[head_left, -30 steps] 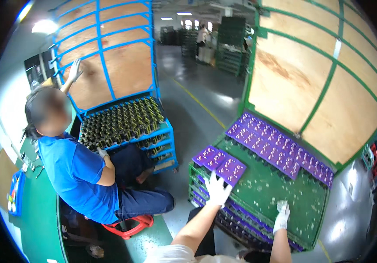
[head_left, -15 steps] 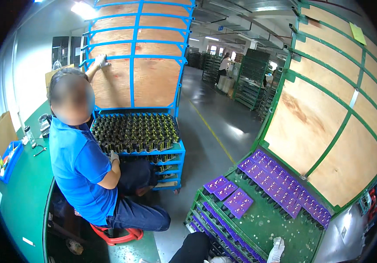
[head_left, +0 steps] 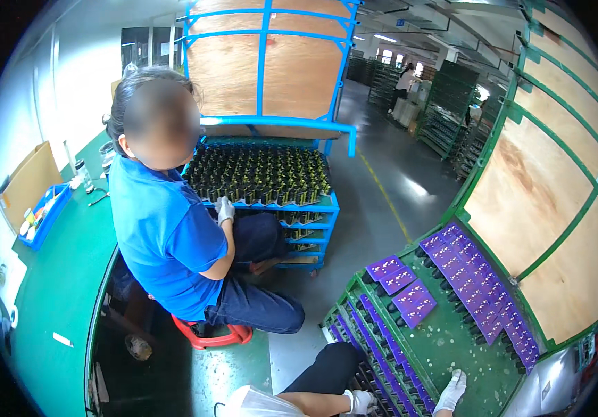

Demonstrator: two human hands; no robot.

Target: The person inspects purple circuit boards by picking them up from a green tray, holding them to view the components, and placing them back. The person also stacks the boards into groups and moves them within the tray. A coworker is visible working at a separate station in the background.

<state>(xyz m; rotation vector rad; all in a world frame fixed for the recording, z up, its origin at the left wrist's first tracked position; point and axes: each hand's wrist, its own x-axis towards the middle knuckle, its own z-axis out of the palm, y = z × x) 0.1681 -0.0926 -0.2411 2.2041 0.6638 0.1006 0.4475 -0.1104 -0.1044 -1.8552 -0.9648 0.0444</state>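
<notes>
Green rack shelving point(head_left: 445, 351) is lined with purple rectangular panels point(head_left: 413, 304). At its near side, white-gloved left hand point(head_left: 361, 402) and white-gloved right hand point(head_left: 453, 390) are seen; neither grip's state can be told.

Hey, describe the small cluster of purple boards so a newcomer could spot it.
At lower right stands a green rack backed by wooden panelling. Look to the far left part of its green top. The small purple cluster sits there, apart from the much longer purple block beside the wood.

Two plywood-backed carts point(head_left: 445, 351) point(head_left: 325, 208); one stool point(head_left: 219, 339); one blue tray point(head_left: 54, 220)
</notes>
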